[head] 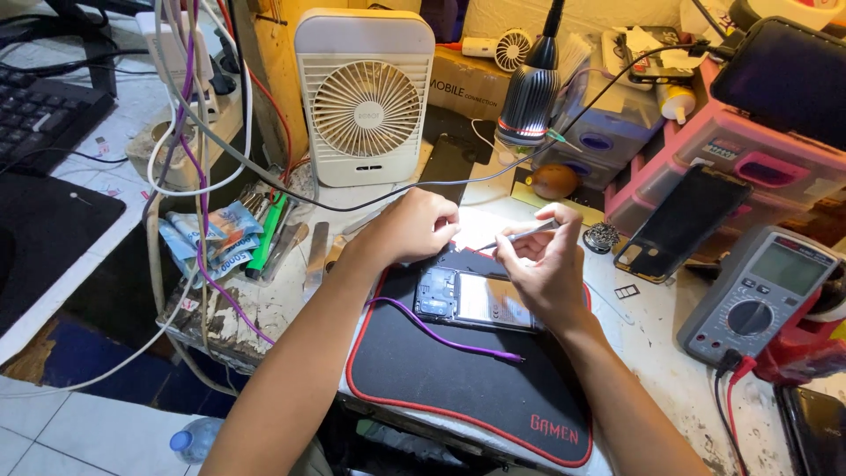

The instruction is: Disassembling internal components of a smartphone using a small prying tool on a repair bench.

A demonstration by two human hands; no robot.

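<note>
- Head view looks down on a cluttered repair bench, with both forearms reaching in from the bottom edge.
- An opened phone [476, 300] lies back-up on a black mat with a red border [441, 370], its inner boards and a pale battery exposed, near the mat's upper edge.
- The left hand [410, 227] is curled into a loose fist at the phone's top end, fingers folded under; whether it grips anything cannot be told, though it seems to rest against the phone's upper corner.
- The right hand [546, 264] pinches a slim metal tool [520, 235] (tweezers or a fine driver, too thin to tell) between thumb and fingers, its tip pointing left toward the left hand, just above the phone's top edge.
- A purple cable [441, 333] runs across the mat from under the left wrist toward the lower right.
- Behind the hands stands a white desk fan [364, 97], and beside it a lamp head [527, 106] hangs on a gooseneck, lighting the table just past the phone.
- To the right lie a dark phone back cover [683, 225], tilted against pink drawers [749, 154], and a grey multimeter [762, 295] with a round dial.
- To the left of the mat sit loose hand tools [282, 238] and folded banknotes [211, 234], with a keyboard [40, 110] at the far left.
</note>
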